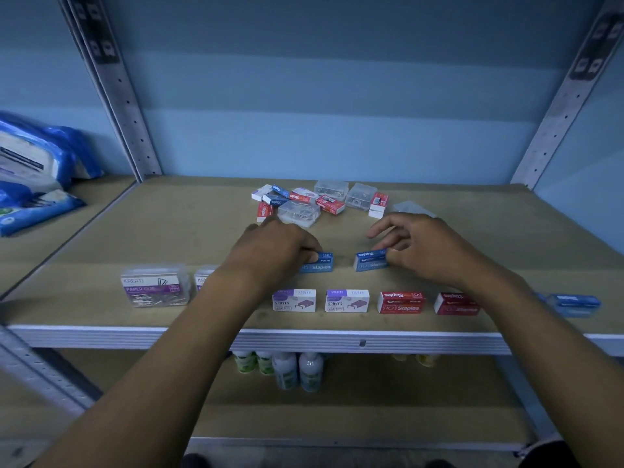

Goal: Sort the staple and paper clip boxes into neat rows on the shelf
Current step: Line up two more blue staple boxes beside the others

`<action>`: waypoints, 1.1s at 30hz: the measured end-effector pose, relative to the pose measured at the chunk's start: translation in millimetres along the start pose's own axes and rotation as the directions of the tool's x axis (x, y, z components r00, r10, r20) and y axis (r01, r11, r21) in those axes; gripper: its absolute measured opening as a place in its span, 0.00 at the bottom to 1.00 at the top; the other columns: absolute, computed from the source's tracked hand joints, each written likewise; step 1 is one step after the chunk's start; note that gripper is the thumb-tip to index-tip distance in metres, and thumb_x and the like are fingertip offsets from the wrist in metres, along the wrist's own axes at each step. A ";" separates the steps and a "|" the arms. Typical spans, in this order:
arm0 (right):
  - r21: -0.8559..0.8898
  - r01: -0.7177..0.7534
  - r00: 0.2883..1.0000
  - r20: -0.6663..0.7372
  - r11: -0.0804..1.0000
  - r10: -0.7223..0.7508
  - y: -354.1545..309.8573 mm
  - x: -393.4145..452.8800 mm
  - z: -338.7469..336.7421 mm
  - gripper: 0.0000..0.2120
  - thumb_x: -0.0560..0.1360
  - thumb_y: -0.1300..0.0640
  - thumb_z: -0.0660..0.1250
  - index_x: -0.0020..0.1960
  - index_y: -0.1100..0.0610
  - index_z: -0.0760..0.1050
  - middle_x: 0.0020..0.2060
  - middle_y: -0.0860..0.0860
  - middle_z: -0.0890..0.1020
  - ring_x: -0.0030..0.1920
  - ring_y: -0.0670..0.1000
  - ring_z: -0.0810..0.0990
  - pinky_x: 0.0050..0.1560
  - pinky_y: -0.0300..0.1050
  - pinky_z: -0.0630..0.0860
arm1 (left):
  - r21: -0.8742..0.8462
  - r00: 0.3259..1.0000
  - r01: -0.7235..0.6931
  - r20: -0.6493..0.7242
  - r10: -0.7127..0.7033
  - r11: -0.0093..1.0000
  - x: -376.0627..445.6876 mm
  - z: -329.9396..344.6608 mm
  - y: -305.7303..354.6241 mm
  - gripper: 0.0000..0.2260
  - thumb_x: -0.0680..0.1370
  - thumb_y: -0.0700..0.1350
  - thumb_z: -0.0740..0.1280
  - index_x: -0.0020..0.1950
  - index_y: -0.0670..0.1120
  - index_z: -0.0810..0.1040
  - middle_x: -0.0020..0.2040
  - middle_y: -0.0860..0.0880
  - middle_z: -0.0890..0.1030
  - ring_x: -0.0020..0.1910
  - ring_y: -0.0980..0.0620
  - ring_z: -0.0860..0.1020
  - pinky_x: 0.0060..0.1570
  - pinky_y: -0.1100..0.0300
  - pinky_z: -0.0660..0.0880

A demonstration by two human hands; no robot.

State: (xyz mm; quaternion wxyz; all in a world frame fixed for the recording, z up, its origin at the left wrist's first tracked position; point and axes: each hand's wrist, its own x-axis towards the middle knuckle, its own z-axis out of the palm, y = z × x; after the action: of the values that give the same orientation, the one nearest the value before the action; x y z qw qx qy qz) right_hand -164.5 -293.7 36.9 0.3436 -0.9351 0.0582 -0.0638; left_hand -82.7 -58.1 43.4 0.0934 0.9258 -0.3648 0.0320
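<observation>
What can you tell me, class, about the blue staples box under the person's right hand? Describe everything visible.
The blue staples box is a small cardboard carton, darker blue on top and paler on its front face, with white "Staples" lettering on both; the top print reads upside down. It looks closed and rests on the wooden shelf, slightly skewed, behind the front row of boxes. The right hand touches its right end with the fingertips. A matching blue box sits apart to its left.

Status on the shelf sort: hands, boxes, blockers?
Left hand on one blue staples box, right hand on another blue staples box, both resting on shelf. Front row started. Unsorted pile behind. Nothing blocking.
</observation>
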 end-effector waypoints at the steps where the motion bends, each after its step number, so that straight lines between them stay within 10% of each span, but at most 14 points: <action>1: -0.004 -0.001 1.000 0.004 1.000 0.001 -0.2 0.5 0.1 0.17 0.72 0.66 0.71 0.53 0.46 0.81 0.42 0.43 0.86 0.45 0.44 0.85 0.56 0.49 0.81 | -0.005 1.000 0.008 0.000 -0.008 1.000 0.3 0.0 -0.5 0.12 0.81 0.52 0.61 0.61 0.61 0.80 0.58 0.55 0.82 0.63 0.49 0.71 0.57 0.55 0.67; 11: -0.011 0.036 0.999 0.022 0.999 -0.036 2.0 -1.2 -0.7 0.17 0.74 0.65 0.70 0.53 0.43 0.81 0.45 0.40 0.86 0.48 0.41 0.85 0.57 0.47 0.81 | -0.024 1.000 0.011 0.002 -0.011 1.000 2.4 2.6 -3.3 0.11 0.81 0.52 0.61 0.59 0.63 0.80 0.59 0.55 0.81 0.63 0.50 0.72 0.56 0.55 0.68; 16: -0.111 0.077 0.997 0.004 0.991 -0.077 -1.3 -4.9 -2.2 0.18 0.76 0.62 0.66 0.59 0.43 0.82 0.54 0.37 0.82 0.54 0.36 0.79 0.56 0.28 0.72 | -0.021 1.000 -0.003 -0.029 0.003 1.000 -0.8 2.8 -3.2 0.12 0.80 0.53 0.63 0.61 0.60 0.80 0.60 0.55 0.81 0.63 0.49 0.73 0.60 0.54 0.71; 23: -0.165 0.122 0.992 0.023 0.979 -0.120 -3.0 -4.0 -1.2 0.14 0.74 0.56 0.75 0.58 0.44 0.84 0.52 0.40 0.85 0.50 0.38 0.81 0.56 0.39 0.78 | -0.185 0.994 0.029 -0.098 -0.048 0.982 -2.0 -1.6 -0.3 0.12 0.74 0.52 0.72 0.58 0.55 0.82 0.53 0.58 0.84 0.52 0.57 0.79 0.52 0.60 0.75; 33: -0.223 0.106 0.993 -0.028 0.969 -0.115 1.6 -8.3 -6.7 0.10 0.74 0.57 0.74 0.53 0.45 0.86 0.46 0.39 0.85 0.45 0.36 0.80 0.40 0.24 0.71 | -0.205 1.000 0.013 -0.020 -0.017 0.979 9.3 3.3 16.9 0.10 0.73 0.44 0.73 0.53 0.52 0.85 0.51 0.53 0.85 0.48 0.54 0.79 0.51 0.57 0.78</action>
State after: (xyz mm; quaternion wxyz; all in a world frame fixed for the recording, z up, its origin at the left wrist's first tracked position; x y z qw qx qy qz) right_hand -173.8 -298.0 40.3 0.2320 -0.9679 0.0196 -0.0951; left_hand -87.4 -77.1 43.9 0.1925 0.9136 -0.3581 0.0037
